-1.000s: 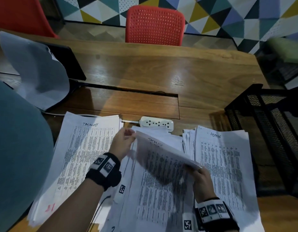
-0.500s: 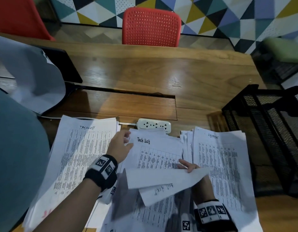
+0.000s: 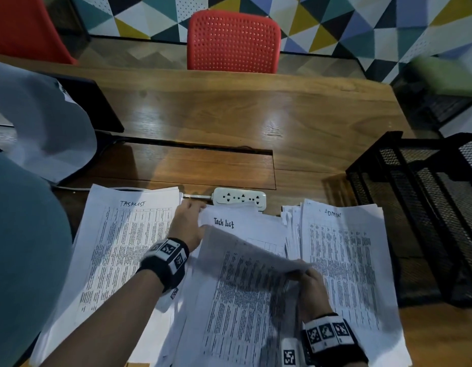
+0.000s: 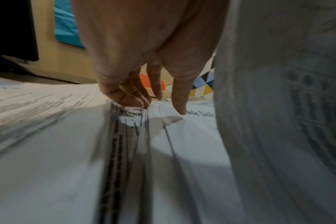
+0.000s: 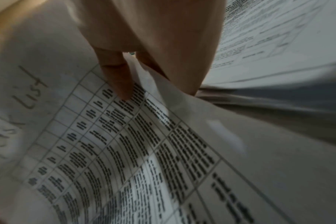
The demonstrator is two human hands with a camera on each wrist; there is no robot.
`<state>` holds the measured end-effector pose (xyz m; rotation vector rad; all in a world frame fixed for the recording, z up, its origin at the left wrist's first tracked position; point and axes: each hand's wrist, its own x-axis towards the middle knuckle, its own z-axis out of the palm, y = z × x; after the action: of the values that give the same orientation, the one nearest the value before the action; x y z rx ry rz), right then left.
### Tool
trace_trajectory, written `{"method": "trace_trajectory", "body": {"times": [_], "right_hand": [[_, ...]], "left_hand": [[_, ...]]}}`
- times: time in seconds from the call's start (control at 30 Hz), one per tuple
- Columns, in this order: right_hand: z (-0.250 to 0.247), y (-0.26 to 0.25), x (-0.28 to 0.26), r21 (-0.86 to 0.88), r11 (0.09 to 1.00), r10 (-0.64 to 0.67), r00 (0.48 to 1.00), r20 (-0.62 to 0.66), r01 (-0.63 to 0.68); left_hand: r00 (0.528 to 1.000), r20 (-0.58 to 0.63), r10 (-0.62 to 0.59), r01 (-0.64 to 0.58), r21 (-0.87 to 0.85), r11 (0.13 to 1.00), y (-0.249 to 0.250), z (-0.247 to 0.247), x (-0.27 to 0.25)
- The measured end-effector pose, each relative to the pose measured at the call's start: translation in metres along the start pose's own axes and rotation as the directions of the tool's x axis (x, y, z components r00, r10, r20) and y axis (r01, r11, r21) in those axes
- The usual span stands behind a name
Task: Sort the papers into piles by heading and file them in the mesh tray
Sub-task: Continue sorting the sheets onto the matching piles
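Three paper piles lie side by side: one headed TASKLIST [image 3: 118, 247] on the left, a middle pile headed Task list [image 3: 240, 223], and one headed ADMIN [image 3: 343, 260] on the right. My left hand [image 3: 195, 210] pinches the top-left corner of the middle pile's sheets [image 4: 136, 115], thumb on top and fingers [image 4: 128, 100] curled at the edge. My right hand [image 3: 306, 274] holds a printed sheet [image 3: 245, 263] lifted and curled above the middle pile. In the right wrist view that sheet [image 5: 125, 151] also reads Task list. The black mesh tray [image 3: 420, 207] stands at the right.
A white power strip [image 3: 239, 198] lies just beyond the piles. A black screen [image 3: 97, 107] and a pale grey sheet [image 3: 44, 123] are at the left. A red chair [image 3: 233, 41] stands behind the wooden table [image 3: 256, 115].
The sheet in my right hand was folded low half a second ago; now it is raised and spread over the middle pile. My left hand has shifted up to the pile's top-left corner.
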<state>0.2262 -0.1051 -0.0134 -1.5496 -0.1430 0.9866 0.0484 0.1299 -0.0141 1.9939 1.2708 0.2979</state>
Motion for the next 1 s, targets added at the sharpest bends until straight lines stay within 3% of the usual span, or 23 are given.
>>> {"method": "trace_trajectory", "body": {"times": [0.13, 0.23, 0.3, 0.4, 0.5, 0.63, 0.7, 0.8, 0.87, 0.93, 1.0], "right_hand": [[0.002, 0.004, -0.001, 0.118, 0.993, -0.023, 1.000, 0.021, 0.020], [0.002, 0.006, 0.000, 0.082, 0.997, 0.006, 1.000, 0.017, -0.008], [0.002, 0.007, 0.003, 0.080, 0.996, 0.028, 1.000, 0.007, -0.029], [0.000, 0.010, 0.006, 0.097, 0.995, 0.031, 0.999, -0.012, -0.030], [0.003, 0.008, 0.006, 0.002, 1.000, 0.027, 0.999, -0.026, -0.027], [0.007, 0.006, 0.007, -0.042, 0.999, 0.001, 0.999, -0.036, -0.002], [0.006, 0.007, 0.006, -0.076, 0.997, -0.025, 0.997, -0.073, 0.019], [0.006, 0.010, 0.006, -0.087, 0.993, -0.089, 0.996, -0.029, 0.086], [0.005, 0.011, 0.006, -0.023, 0.994, -0.105, 0.994, 0.013, 0.105], [0.003, 0.012, 0.008, 0.011, 0.992, -0.130, 0.989, 0.070, 0.129], [0.001, 0.013, 0.010, -0.007, 0.990, -0.139, 0.983, 0.121, 0.140]], "left_hand": [[0.997, 0.062, -0.043, 0.046, -0.047, 0.998, 0.000, -0.001, 0.004], [0.984, 0.161, -0.081, 0.103, -0.131, 0.986, 0.003, 0.001, 0.004], [0.984, 0.151, -0.092, 0.112, -0.124, 0.986, 0.003, 0.005, 0.003], [0.987, 0.045, -0.152, 0.157, -0.145, 0.977, 0.006, 0.007, 0.003], [0.961, 0.102, -0.256, 0.274, -0.240, 0.931, 0.009, 0.006, 0.001], [0.975, 0.210, -0.078, 0.150, -0.354, 0.923, 0.016, -0.005, -0.017], [0.930, 0.368, 0.022, 0.206, -0.567, 0.797, 0.020, -0.015, -0.030], [0.760, 0.628, 0.164, 0.453, -0.694, 0.559, 0.023, -0.034, -0.045], [0.721, 0.674, 0.162, 0.516, -0.678, 0.524, 0.023, -0.037, -0.049], [0.760, 0.650, 0.030, 0.516, -0.631, 0.579, 0.025, -0.034, -0.046], [0.882, 0.445, -0.153, 0.389, -0.509, 0.768, 0.026, -0.027, -0.037]]}}
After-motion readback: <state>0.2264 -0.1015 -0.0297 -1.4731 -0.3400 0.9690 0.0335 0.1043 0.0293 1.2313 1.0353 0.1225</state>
